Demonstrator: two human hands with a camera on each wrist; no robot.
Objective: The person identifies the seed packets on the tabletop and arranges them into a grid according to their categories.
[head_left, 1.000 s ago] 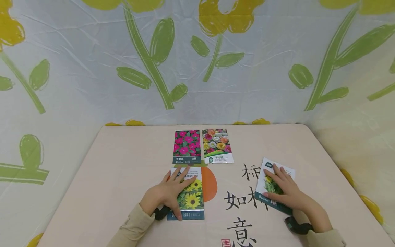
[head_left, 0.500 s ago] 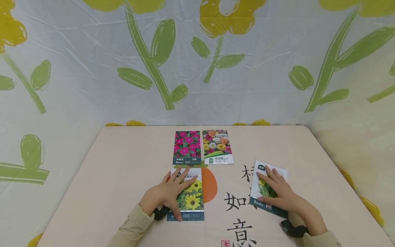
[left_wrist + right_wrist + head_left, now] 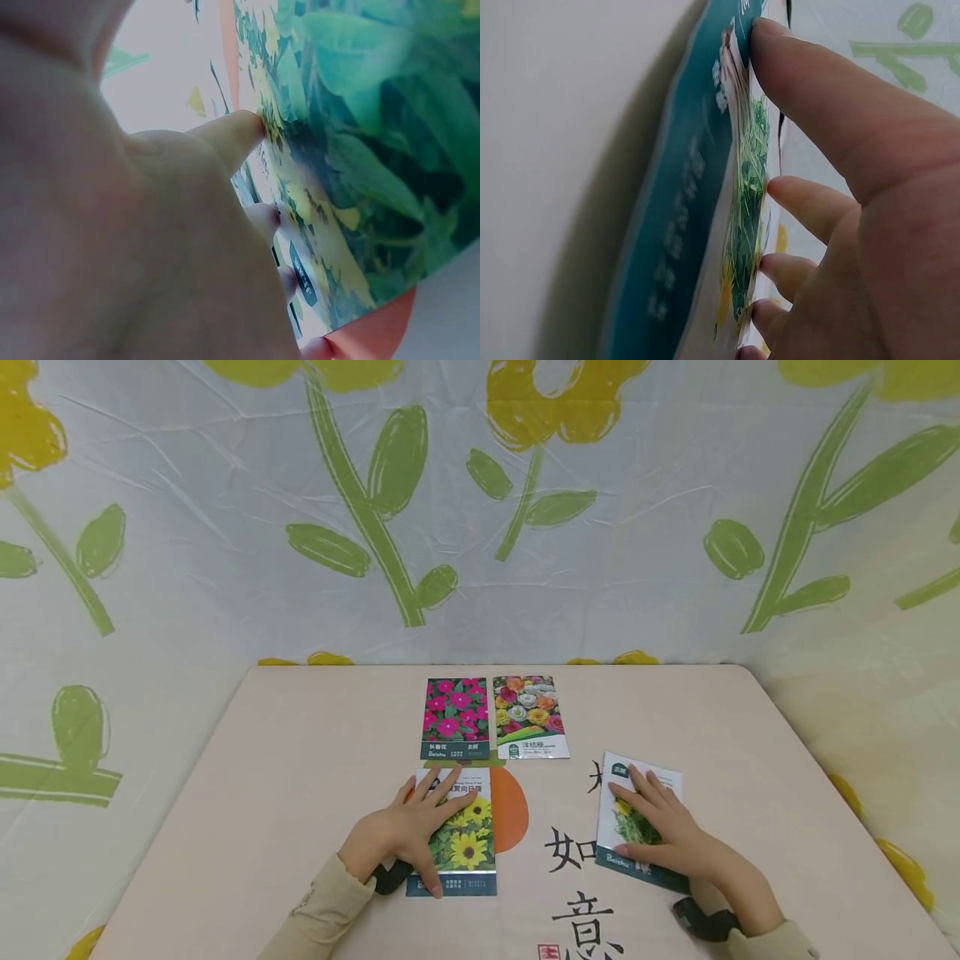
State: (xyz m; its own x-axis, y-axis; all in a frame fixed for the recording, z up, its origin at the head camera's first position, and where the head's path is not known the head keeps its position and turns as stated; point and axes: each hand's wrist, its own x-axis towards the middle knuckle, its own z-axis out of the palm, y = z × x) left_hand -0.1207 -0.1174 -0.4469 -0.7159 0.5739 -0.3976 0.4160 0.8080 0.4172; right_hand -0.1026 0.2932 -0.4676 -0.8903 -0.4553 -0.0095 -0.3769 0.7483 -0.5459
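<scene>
My left hand (image 3: 408, 827) rests with spread fingers on a seed packet with yellow sunflowers (image 3: 468, 847), which lies flat left of the table's middle. In the left wrist view, the fingertips touch the face of that sunflower packet (image 3: 367, 150). On the right, my right hand (image 3: 675, 835) presses its spread fingers on a white seed packet with a dark green band (image 3: 611, 810). This packet sits slightly turned and covers part of the black writing. In the right wrist view, thumb and fingertips touch the face of the white packet (image 3: 746, 195); its near edge lifts a little.
Behind the hands lie a packet with pink flowers (image 3: 455, 714) and a packet with multicoloured blooms (image 3: 528, 718), side by side. The pale table cover (image 3: 315, 727) carries an orange disc (image 3: 512, 810) and black characters (image 3: 585, 922). A flower-print cloth (image 3: 637, 543) hangs behind.
My right hand has slid the white packet leftward across the table, over more of the black writing. The left hand and the other packets have stayed in place.
</scene>
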